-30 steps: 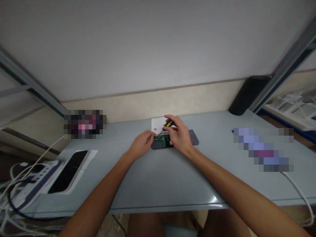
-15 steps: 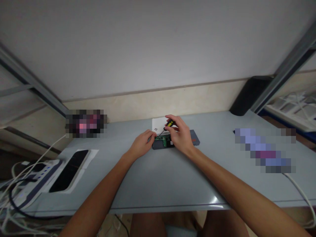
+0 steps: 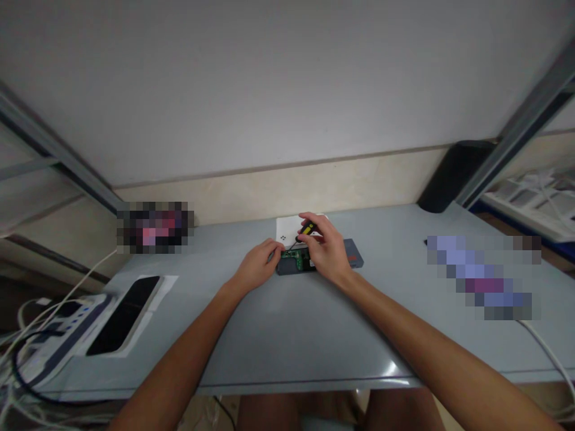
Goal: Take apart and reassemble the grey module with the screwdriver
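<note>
A flat grey electronic device (image 3: 287,265) lies on the table with a green circuit board (image 3: 299,260) exposed at its left part; its right end (image 3: 354,251) carries an orange mark. My left hand (image 3: 257,263) is closed, thumb and fingertips gripping the device's upper left corner. In my right hand (image 3: 330,248) is a small black and yellow screwdriver (image 3: 308,228), pinched at the handle. Its thin shaft slants down left to the board near my left fingertips; the exact tip contact is too small to tell. My right hand hides the device's middle.
Behind the device lies a white card (image 3: 284,227) with small dark dots. A phone (image 3: 124,314) and a power strip (image 3: 67,335) with cables are at the left. A black cylinder (image 3: 453,176) leans at the back right. Two blurred-out items (image 3: 155,227) (image 3: 476,272) flank the table.
The screwdriver handle and my right fingers have shifted slightly left and stand a little steeper. My left hand keeps its place on the device. The whole view has tilted slightly.
</note>
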`<state>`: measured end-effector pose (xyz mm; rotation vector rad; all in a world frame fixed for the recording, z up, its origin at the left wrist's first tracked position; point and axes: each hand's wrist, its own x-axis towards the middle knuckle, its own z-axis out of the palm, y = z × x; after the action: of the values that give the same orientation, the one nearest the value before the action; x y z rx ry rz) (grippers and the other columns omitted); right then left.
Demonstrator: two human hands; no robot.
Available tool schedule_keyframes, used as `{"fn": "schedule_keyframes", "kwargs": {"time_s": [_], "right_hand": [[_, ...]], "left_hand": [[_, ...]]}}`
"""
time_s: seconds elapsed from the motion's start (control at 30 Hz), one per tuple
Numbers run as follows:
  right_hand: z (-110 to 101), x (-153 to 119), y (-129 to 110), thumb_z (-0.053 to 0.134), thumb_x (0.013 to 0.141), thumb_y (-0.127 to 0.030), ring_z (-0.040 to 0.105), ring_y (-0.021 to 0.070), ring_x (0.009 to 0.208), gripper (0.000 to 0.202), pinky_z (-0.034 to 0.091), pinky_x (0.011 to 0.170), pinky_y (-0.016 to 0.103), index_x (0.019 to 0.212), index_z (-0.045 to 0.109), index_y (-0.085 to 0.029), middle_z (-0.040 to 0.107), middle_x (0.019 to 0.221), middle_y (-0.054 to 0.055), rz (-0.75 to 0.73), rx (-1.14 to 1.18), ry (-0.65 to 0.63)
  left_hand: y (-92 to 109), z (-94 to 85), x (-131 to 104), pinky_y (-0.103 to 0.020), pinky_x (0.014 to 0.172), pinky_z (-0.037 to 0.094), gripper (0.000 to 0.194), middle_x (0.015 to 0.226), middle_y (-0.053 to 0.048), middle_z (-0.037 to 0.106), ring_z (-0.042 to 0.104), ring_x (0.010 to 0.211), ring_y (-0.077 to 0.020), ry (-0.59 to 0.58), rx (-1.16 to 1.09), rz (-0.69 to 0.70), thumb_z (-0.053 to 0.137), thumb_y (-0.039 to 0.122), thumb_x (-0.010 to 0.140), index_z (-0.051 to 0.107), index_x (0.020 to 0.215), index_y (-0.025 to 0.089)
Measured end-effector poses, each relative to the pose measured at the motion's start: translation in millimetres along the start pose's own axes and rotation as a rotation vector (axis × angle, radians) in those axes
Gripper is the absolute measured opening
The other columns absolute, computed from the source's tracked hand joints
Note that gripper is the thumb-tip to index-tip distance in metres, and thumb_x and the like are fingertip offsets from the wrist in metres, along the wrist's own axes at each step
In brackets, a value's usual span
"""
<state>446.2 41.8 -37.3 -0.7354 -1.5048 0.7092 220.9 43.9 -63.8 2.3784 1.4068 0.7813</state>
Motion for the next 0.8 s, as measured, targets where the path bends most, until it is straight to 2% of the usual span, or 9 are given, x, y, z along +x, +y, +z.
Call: {"fn": "schedule_keyframes", "kwargs": {"time_s": [0.23, 0.47, 0.8], "right_hand": [[-1.1, 0.5, 2.0, 0.062, 0.093, -0.013, 0.069, 0.0195, 0.104, 0.046, 0.066, 0.082, 0.031, 0.134, 0.072, -0.034, 0.069, 0.119, 0.006, -0.020, -0.055, 0.037], [0.8, -1.4, 6.9, 0.064, 0.093, -0.013, 0.069, 0.0192, 0.109, 0.046, 0.066, 0.086, 0.031, 0.133, 0.072, -0.034, 0.068, 0.121, 0.005, -0.002, 0.015, 0.029], [-0.6, -0.6, 2.8, 0.067, 0.093, -0.015, 0.070, 0.0199, 0.104, 0.044, 0.065, 0.080, 0.032, 0.133, 0.071, -0.033, 0.070, 0.119, 0.006, 0.008, -0.028, 0.019]], "left_hand": [[1.3, -0.6, 0.7, -0.037, 0.091, 0.055, 0.032, 0.107, -0.008, 0.073, 0.072, 0.100, -0.0241, 0.008, -0.001, 0.005, 0.043, 0.034, 0.112, 0.073, 0.110, 0.022], [1.2, -0.9, 0.6, -0.037, 0.089, 0.055, 0.032, 0.105, -0.008, 0.073, 0.071, 0.097, -0.0237, 0.009, -0.002, 0.009, 0.044, 0.034, 0.112, 0.073, 0.110, 0.021], [1.2, -0.7, 0.3, -0.037, 0.091, 0.056, 0.027, 0.107, -0.007, 0.075, 0.073, 0.099, -0.0239, 0.016, -0.007, 0.022, 0.047, 0.030, 0.110, 0.073, 0.109, 0.022]]}}
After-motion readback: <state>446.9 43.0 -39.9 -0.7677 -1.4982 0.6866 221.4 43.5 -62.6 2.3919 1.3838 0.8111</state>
